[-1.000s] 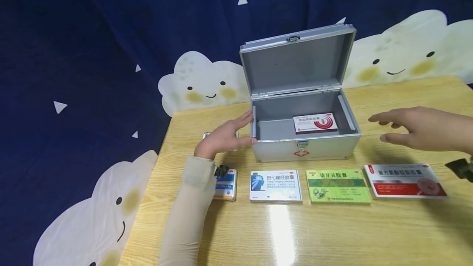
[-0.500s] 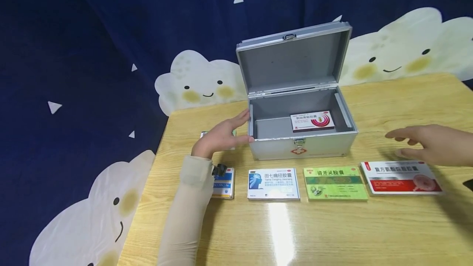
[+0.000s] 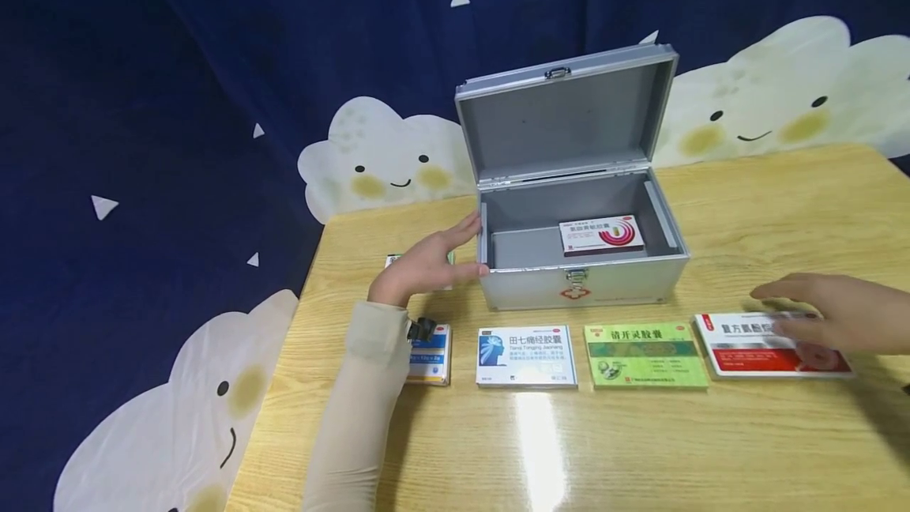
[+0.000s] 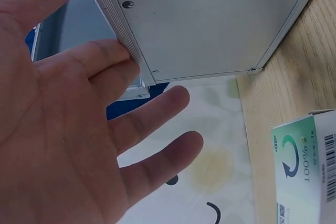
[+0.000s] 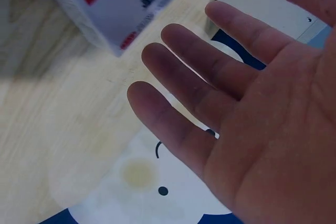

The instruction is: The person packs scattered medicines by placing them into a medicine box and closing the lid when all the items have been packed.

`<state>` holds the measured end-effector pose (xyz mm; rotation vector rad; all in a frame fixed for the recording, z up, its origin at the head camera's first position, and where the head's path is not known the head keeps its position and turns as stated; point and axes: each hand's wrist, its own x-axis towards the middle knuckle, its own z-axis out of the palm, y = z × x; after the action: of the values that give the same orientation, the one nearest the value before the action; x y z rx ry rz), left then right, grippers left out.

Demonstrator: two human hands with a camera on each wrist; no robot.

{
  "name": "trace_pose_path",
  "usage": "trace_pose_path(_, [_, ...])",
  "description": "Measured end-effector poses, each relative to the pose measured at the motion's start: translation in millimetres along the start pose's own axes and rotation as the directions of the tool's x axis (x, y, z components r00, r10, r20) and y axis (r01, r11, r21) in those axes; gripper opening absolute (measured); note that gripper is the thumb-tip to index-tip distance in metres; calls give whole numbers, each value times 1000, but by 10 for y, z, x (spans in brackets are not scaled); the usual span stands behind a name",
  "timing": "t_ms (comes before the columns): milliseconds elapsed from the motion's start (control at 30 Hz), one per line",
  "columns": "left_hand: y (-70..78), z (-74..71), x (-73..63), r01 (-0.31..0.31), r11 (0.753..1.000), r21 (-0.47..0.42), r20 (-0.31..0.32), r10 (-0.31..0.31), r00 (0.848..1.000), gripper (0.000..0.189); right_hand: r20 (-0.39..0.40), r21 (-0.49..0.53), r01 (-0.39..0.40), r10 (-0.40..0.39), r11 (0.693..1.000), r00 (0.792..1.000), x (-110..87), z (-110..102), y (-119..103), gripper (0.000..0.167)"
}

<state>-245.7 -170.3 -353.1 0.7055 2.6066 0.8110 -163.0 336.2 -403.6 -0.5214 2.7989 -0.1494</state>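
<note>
My left hand (image 3: 423,265) touches the left end of the silver first-aid case (image 3: 618,284), fingers extended along its rim. In the left wrist view, the fingertips (image 4: 126,59) meet the case's ridged edge. The case's lid (image 3: 569,129) stands raised, and a white medicine box with pink arcs (image 3: 586,239) lies inside at the right. My right hand (image 3: 846,310) hovers over the red and white medicine box (image 3: 753,358), its fingers spread and holding nothing. The right wrist view shows that box (image 5: 110,19) just beyond the fingertips (image 5: 142,94).
In front of the case lie a green medicine box (image 3: 645,370), a white and blue one (image 3: 528,374) and a blue one (image 3: 432,362) partly behind the left wrist. Another box (image 4: 296,166) stands left of the case. A dark blue curtain (image 3: 398,30) hangs behind the table (image 3: 640,449).
My right hand has moved down and slightly right from beside the case to over the red and white box. The left hand stays at the case; the view has shifted slightly.
</note>
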Motion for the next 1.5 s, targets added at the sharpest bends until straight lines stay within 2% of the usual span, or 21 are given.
trace_pose_path(167, [1,-11,-17,3,1000,6,-6,-3,1000,83,-40,16,1,-1,1000,999,-33,104,19,73])
trace_pose_path(300, [-11,5,-21,15,1000,-13,-8,-15,1000,83,-59,14,25,-24,1000,998,-63,176,9,79])
trace_pose_path(567, [-17,-6,-27,37,999,4,-1,-37,999,84,31,27,40,-41,999,999,-49,244,17,96])
trace_pose_path(867, [-5,10,-16,33,999,-2,12,-33,999,85,67,46,-1,-2,999,998,-57,295,28,98])
trace_pose_path(1133, [19,4,-24,38,999,3,2,-38,999,83,61,37,-31,29,999,998,-42,376,82,102])
trace_pose_path(1300, [19,6,-33,44,999,-18,6,-44,999,84,59,34,-27,25,999,998,-34,391,83,104])
trace_pose_path(1500, [21,7,-32,49,998,-37,12,-48,999,84,14,1,12,-12,1000,1000,-54,372,39,100])
